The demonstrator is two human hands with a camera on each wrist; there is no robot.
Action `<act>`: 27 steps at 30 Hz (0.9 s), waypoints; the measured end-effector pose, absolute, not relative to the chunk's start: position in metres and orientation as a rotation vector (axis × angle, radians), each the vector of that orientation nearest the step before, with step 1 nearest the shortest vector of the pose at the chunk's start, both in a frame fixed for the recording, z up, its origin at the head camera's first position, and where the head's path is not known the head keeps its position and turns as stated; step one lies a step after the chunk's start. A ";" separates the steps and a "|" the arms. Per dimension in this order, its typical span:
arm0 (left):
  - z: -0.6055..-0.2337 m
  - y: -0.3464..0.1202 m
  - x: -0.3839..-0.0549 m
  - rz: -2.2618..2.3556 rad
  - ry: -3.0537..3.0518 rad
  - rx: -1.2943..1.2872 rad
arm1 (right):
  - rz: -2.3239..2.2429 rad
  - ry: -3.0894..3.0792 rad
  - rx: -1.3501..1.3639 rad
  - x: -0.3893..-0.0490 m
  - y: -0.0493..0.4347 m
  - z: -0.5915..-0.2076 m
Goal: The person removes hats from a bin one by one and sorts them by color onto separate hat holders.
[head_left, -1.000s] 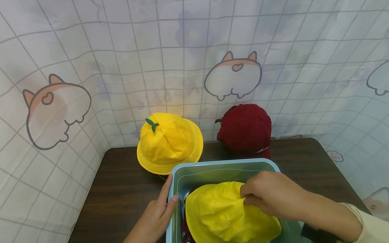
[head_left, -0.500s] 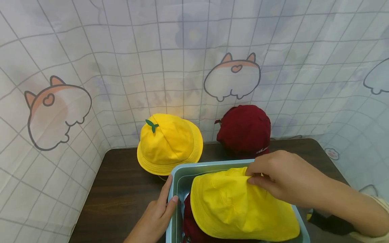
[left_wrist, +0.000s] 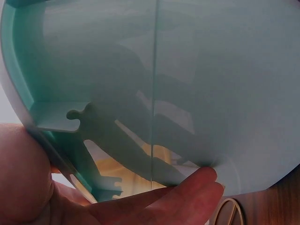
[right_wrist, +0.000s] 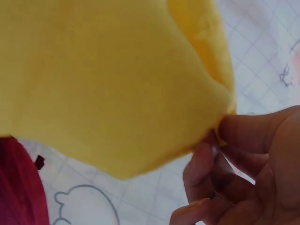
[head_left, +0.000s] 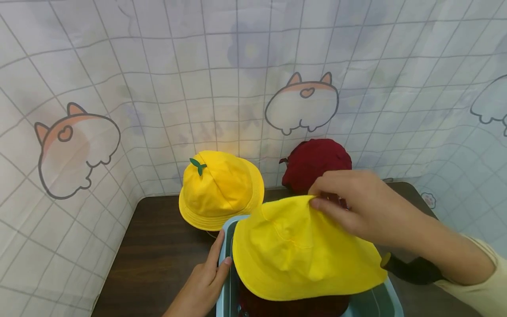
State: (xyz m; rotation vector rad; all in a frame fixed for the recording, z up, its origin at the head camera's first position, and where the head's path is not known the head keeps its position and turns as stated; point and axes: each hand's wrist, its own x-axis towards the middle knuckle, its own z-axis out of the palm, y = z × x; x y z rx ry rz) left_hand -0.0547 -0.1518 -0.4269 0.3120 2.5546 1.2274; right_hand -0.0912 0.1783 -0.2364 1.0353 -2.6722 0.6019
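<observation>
My right hand [head_left: 358, 207] pinches a yellow bucket hat [head_left: 305, 251] by its crown between thumb and fingers. The hat hangs brim-down over a light blue plastic bin [head_left: 390, 299], covering much of its opening. In the right wrist view, the hat's cloth [right_wrist: 108, 84] fills the upper left, with the right hand [right_wrist: 243, 164] at its edge. My left hand [head_left: 202, 281] holds the bin's left side, and in the left wrist view its fingers [left_wrist: 187, 197] lie along the bin's wall [left_wrist: 225, 84]. Dark red cloth [head_left: 293, 306] shows in the bin beneath the hat.
Another yellow bucket hat [head_left: 219, 189] with a green sprout stands on the dark wooden table [head_left: 142, 246], behind the bin's left corner. A dark red cap [head_left: 317, 163] sits at the back right, partly hidden by my right hand. A grid-patterned cloth [head_left: 222, 66] hangs behind.
My right hand has lifted the yellow bucket hat up and away from me, out of the bin. The dark red cloth beneath came into sight. My left hand has stayed at the bin.
</observation>
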 end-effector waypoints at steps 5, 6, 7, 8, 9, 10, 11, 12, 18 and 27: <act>-0.427 -0.151 -0.055 1.205 2.565 0.333 | 0.621 -2.552 0.927 -0.103 0.169 -0.225; -0.427 -0.151 -0.055 1.204 2.569 0.335 | 0.628 -2.522 0.906 -0.106 0.167 -0.223; -0.427 -0.151 -0.055 1.207 2.577 0.336 | 0.632 -2.492 0.888 -0.109 0.164 -0.221; -0.427 -0.151 -0.055 1.209 2.589 0.339 | 0.632 -2.470 0.864 -0.112 0.161 -0.219; -0.427 -0.151 -0.054 1.211 2.595 0.336 | 0.633 -2.442 0.849 -0.115 0.158 -0.217; -0.427 -0.151 -0.054 1.212 2.597 0.333 | 0.634 -2.416 0.839 -0.119 0.156 -0.216; -0.427 -0.151 -0.054 1.215 2.603 0.333 | 0.631 -2.394 0.828 -0.122 0.153 -0.214; -0.427 -0.151 -0.054 1.216 2.606 0.333 | 0.636 -2.372 0.819 -0.125 0.150 -0.213; -0.428 -0.152 -0.053 1.192 2.638 0.336 | 0.711 -2.235 0.803 -0.148 0.132 -0.208; -0.429 -0.154 -0.053 1.193 2.645 0.347 | 0.828 -2.135 0.880 -0.179 0.097 -0.216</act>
